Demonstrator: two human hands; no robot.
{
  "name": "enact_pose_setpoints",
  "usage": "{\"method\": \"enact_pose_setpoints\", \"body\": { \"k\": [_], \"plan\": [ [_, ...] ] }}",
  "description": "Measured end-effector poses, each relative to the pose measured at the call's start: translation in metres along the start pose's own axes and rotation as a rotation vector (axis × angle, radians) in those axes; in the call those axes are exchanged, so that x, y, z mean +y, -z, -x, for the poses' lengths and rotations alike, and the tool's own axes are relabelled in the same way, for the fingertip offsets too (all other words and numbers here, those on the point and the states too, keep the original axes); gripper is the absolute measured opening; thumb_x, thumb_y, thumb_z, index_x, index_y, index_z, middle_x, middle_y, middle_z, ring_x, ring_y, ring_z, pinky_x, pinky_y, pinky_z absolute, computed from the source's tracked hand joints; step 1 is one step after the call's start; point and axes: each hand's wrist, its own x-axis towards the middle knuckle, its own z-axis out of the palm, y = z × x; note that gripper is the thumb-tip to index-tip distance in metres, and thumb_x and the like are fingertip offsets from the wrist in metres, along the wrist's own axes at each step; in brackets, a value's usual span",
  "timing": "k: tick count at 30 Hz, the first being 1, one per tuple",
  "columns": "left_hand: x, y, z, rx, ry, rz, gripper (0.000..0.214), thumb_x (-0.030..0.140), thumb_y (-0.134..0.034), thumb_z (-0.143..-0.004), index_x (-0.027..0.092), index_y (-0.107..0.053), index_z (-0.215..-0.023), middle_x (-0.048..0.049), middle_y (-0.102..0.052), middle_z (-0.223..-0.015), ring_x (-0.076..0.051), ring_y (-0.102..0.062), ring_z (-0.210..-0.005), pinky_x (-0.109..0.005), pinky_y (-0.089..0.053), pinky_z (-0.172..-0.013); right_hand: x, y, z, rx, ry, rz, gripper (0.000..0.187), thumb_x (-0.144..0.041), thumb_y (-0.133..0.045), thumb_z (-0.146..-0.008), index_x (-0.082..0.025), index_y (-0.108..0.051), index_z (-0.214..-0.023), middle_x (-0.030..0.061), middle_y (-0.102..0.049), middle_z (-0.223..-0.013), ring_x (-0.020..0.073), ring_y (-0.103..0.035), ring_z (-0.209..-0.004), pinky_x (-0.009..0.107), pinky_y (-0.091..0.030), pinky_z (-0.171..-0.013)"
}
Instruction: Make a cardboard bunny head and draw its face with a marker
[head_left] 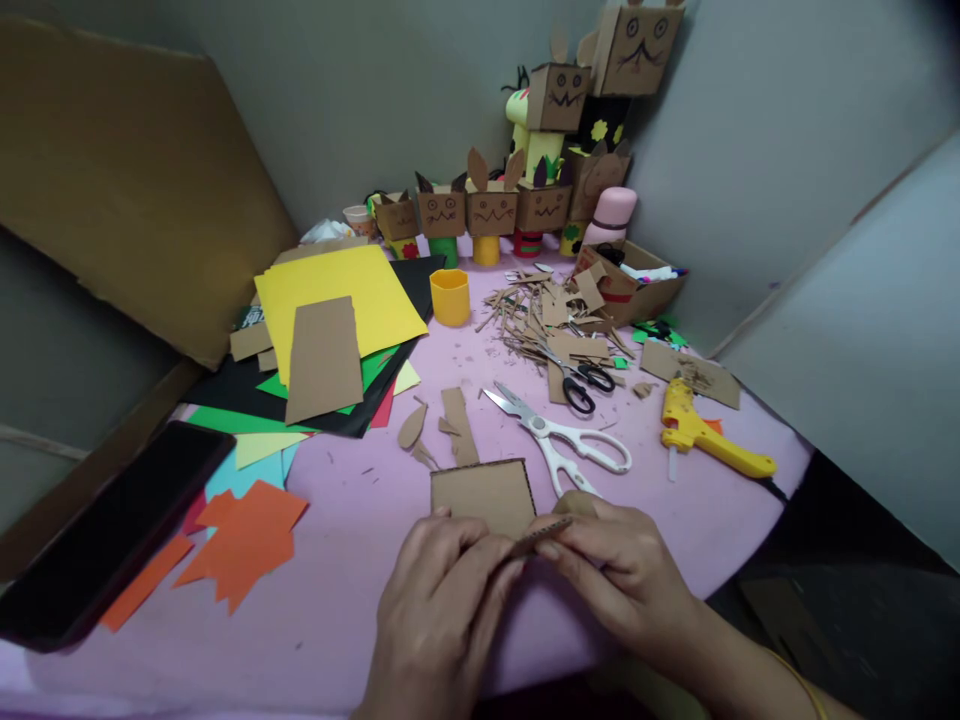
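Note:
Near the table's front edge, my left hand and my right hand are both closed on a small cardboard piece. It appears nearly edge-on, and my fingers cover much of it. Just beyond them is a square of cardboard with dark edges; its near side is hidden by my left hand. White-handled scissors lie behind my right hand, blades pointing up and left. A cardboard strip and a leaf-shaped cardboard cutout lie past the square.
A yellow glue gun and black-handled scissors lie right, near a cardboard scrap heap. Left are yellow paper, orange paper and a black phone-like slab. Cardboard animal figures and a yellow paper ring stand behind.

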Motion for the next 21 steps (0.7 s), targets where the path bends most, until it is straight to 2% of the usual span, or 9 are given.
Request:
{"method": "enact_pose_setpoints", "body": {
  "k": [4, 7, 10, 13, 21],
  "plan": [
    [0.001, 0.004, -0.003, -0.055, 0.028, 0.046, 0.012, 0.009, -0.055, -0.083, 0.017, -0.064, -0.083, -0.0028, -0.06, -0.073, -0.015, -0.053, -0.069, -0.025, -0.046, -0.061, 0.001, 0.0, -0.001, 0.023, -0.067, -0.109, 0.021, -0.02, -0.05, -0.09, -0.02, -0.071, -0.092, 0.0037, -0.064, -0.071, 0.0147, -0.058, -0.067, 0.025, -0.044, -0.062],
    [0.0, 0.007, -0.002, -0.142, 0.067, 0.07, 0.012, 0.008, -0.057, -0.082, 0.019, -0.061, -0.087, -0.0027, -0.059, -0.078, -0.016, -0.054, -0.074, -0.025, -0.047, -0.062, 0.001, -0.001, -0.002, 0.121, -0.069, -0.152, 0.019, -0.025, -0.059, -0.085, -0.016, -0.068, -0.098, 0.0043, -0.064, -0.073, 0.015, -0.057, -0.067, 0.025, -0.044, -0.061],
    [-0.001, 0.009, -0.001, -0.207, 0.087, 0.075, 0.016, 0.009, -0.059, -0.082, 0.021, -0.058, -0.091, -0.002, -0.059, -0.08, -0.016, -0.054, -0.077, -0.026, -0.047, -0.064, 0.001, 0.0, -0.004, 0.122, -0.058, -0.193, 0.014, -0.024, -0.059, -0.086, -0.016, -0.07, -0.085, 0.0037, -0.065, -0.069, 0.0144, -0.057, -0.067, 0.025, -0.043, -0.062],
    [-0.002, 0.011, -0.002, -0.226, 0.094, 0.075, 0.015, 0.01, -0.06, -0.081, 0.021, -0.057, -0.091, -0.0018, -0.059, -0.08, -0.017, -0.055, -0.077, -0.026, -0.047, -0.063, -0.001, 0.001, -0.007, 0.086, -0.072, -0.212, 0.019, -0.02, -0.056, -0.088, -0.017, -0.07, -0.076, 0.0034, -0.067, -0.068, 0.0137, -0.059, -0.066, 0.024, -0.043, -0.063],
    [0.003, 0.011, -0.004, -0.239, 0.198, 0.079, 0.006, 0.016, -0.059, -0.082, 0.021, -0.056, -0.085, -0.0012, -0.06, -0.078, -0.018, -0.056, -0.075, -0.028, -0.047, -0.062, 0.0, 0.002, -0.008, 0.104, -0.073, -0.243, 0.018, -0.02, -0.057, -0.088, -0.017, -0.07, -0.075, 0.0041, -0.071, -0.073, 0.0138, -0.063, -0.069, 0.024, -0.045, -0.066]
  ]
}}
